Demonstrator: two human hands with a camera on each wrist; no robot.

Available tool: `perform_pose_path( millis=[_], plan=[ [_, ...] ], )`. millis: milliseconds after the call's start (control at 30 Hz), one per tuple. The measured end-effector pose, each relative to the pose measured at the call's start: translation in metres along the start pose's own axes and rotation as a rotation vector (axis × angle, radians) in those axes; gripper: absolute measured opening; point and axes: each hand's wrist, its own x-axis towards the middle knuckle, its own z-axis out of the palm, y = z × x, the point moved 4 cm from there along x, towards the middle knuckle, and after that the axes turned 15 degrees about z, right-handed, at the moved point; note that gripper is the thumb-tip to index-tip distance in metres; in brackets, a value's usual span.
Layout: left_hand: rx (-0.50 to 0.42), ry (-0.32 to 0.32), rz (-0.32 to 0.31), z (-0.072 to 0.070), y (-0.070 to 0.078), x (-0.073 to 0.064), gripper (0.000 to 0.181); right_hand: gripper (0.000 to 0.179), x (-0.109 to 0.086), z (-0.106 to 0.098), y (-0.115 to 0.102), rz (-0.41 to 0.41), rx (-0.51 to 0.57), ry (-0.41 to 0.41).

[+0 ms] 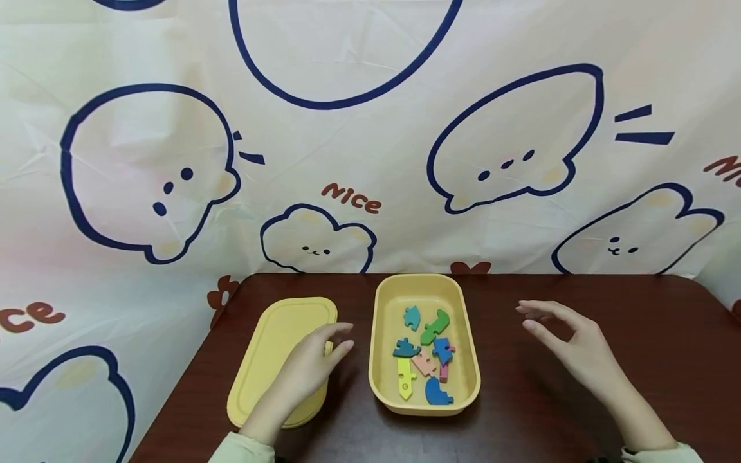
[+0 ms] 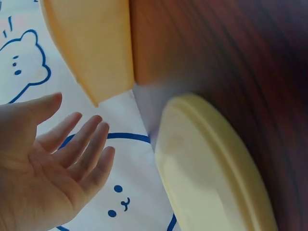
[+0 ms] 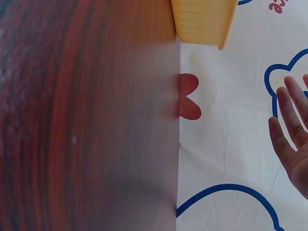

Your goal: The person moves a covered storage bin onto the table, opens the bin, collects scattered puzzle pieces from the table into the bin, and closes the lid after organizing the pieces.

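A yellow plastic box (image 1: 377,334) stands on the table with several colourful puzzle pieces lying loose on its floor. Among them are a green piece (image 1: 435,326), a yellow pointed piece (image 1: 404,379), a pink piece (image 1: 424,363) and a blue curved piece (image 1: 437,392). Left of the box lies a flat yellow lid (image 1: 278,341). Over the lid's right side hovers my left hand (image 1: 315,360), fingers relaxed and holding nothing. My right hand (image 1: 579,347) is in the air to the right of the box, apart from it, with loosely bent, empty fingers.
The dark wooden table (image 1: 521,418) runs back to a white cloth (image 1: 405,161) printed with blue-outlined cartoon animals, which hangs behind it and along the left side. The box stands close to the table's back edge.
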Motion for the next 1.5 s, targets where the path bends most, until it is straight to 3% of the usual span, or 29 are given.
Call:
perform_pose_path(
  millis=[267, 533, 800, 1000, 1067, 1300, 1500],
  plan=[
    [0.024, 0.062, -0.029, -0.014, -0.018, 0.001, 0.029, 0.034, 0.000, -0.001, -0.001, 0.006, 0.006, 0.001],
    [0.093, 0.073, -0.027, -0.035, -0.044, 0.004, 0.030, 0.033, -0.003, 0.004, -0.006, 0.013, 0.016, -0.028],
    [0.144, 0.077, 0.018, -0.058, -0.063, 0.010, 0.028, 0.032, -0.004, 0.003, -0.016, -0.045, 0.047, -0.028],
    [0.163, 0.083, -0.005, -0.070, -0.080, 0.014, 0.028, 0.033, -0.006, 0.006, -0.022, -0.066, 0.053, -0.048],
    [0.140, 0.087, -0.022, -0.071, -0.086, 0.014, 0.029, 0.033, -0.006, 0.007, -0.023, -0.066, 0.054, -0.051],
    [-0.071, 0.100, -0.086, -0.064, -0.103, 0.018, 0.033, 0.031, -0.009, 0.008, -0.025, -0.048, 0.047, -0.055],
    [-0.098, 0.151, -0.121, -0.068, -0.119, 0.025, 0.034, 0.031, -0.010, 0.013, -0.028, -0.063, 0.040, -0.063]
  ],
)
